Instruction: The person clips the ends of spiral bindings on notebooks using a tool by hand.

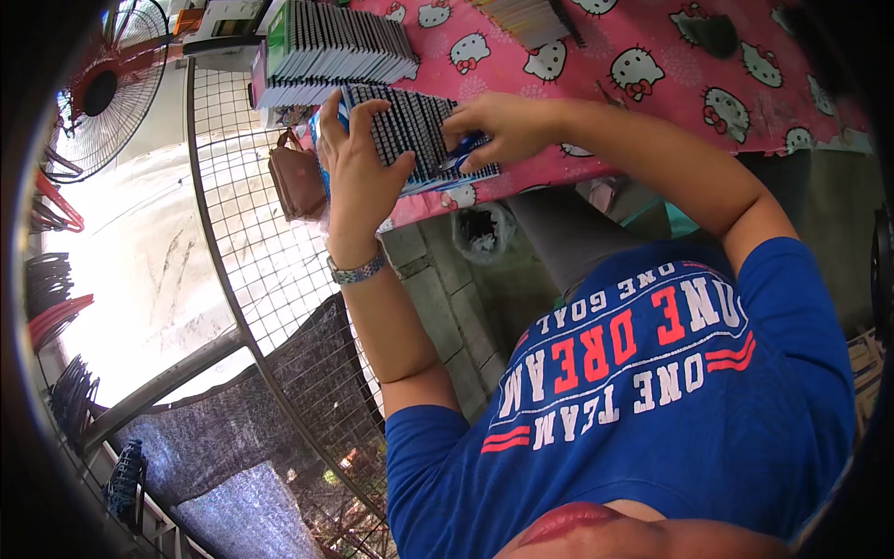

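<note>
A stack of coil-bound notebooks (410, 121) lies at the near left edge of the table, its dark bindings lined up in rows facing up. My left hand (356, 177) rests on the left side of this stack, fingers spread and thumb reaching over the bindings. In my right hand (503, 126) is a blue-handled tool (470, 145) that looks like small pliers. Its dark tip points left, down at the bindings near the stack's front edge. My fingers partly cover its handles, and the tip is too small to show whether it grips a coil.
More coil-bound books (340, 42) are piled behind the stack. A pink patterned cloth (596, 70) covers the table. A brown pouch (298, 177) hangs by the wire mesh (247, 233) at left. Below the table edge is a bag-lined bin (482, 233). A fan (102, 93) stands far left.
</note>
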`<action>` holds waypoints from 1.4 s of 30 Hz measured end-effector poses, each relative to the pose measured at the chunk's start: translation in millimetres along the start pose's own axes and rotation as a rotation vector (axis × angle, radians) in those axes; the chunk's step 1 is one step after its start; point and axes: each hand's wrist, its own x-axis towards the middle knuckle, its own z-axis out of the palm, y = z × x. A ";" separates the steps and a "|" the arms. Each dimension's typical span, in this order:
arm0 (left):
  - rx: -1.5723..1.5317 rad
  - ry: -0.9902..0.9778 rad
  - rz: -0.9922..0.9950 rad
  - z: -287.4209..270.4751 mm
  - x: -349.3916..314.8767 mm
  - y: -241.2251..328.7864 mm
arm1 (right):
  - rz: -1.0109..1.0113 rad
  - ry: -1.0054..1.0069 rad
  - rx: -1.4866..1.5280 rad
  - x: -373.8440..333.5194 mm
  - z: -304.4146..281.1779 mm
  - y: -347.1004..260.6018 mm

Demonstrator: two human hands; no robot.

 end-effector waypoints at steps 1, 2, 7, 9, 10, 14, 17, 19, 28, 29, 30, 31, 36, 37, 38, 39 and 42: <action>0.000 0.001 0.003 -0.1 0.7 0.2 | 0.221 -0.217 0.167 4.0 -7.0 -1.3; -0.009 0.002 0.008 -0.2 1.1 0.3 | 0.441 -0.434 0.334 6.0 -11.5 -2.3; 0.018 0.012 0.020 1.2 0.1 -0.1 | 0.229 -0.209 0.295 -5.6 2.5 2.3; -0.025 0.001 -0.008 0.1 2.2 1.4 | -0.044 0.014 0.116 -11.0 7.2 14.9; -0.025 -0.001 -0.010 0.4 1.5 0.4 | 0.021 -0.060 0.136 -8.2 6.0 13.3; -0.034 0.008 0.010 1.7 1.0 -2.1 | 0.483 -0.530 0.388 6.5 -7.2 4.4; -0.068 -0.001 0.001 1.6 0.9 -3.2 | 0.335 -0.335 0.283 -3.0 -4.0 0.9; -0.072 -0.003 0.002 1.7 0.5 -2.8 | 0.159 -0.191 0.130 -10.2 4.1 7.9; -0.098 -0.005 0.004 2.2 0.2 -4.5 | 0.425 -0.475 0.342 -1.1 -5.0 4.6; -0.097 -0.007 0.003 1.5 1.1 -3.3 | 0.402 -0.407 0.358 -5.4 -1.3 7.6; -0.095 -0.010 0.003 0.8 2.0 -2.1 | 0.404 -0.405 0.356 -11.3 5.8 13.3; -0.096 -0.011 0.004 0.6 2.1 -1.4 | 0.166 -0.174 0.122 -15.9 11.9 15.0; -0.093 -0.003 0.009 2.0 1.7 -1.1 | 0.055 -0.133 -0.044 -7.9 2.8 12.6; -0.092 -0.004 0.008 1.9 1.3 -1.3 | 0.281 -0.354 0.150 -0.6 -7.2 7.6; -0.096 -0.007 0.002 1.8 0.9 -1.6 | 0.507 -0.573 0.345 4.5 -11.8 4.9; -0.100 -0.011 -0.004 1.7 0.4 -1.9 | 0.506 -0.574 0.347 7.2 -11.0 4.3; -0.091 -0.013 -0.005 1.2 0.6 -2.3 | 0.522 -0.616 0.270 2.7 -6.3 8.5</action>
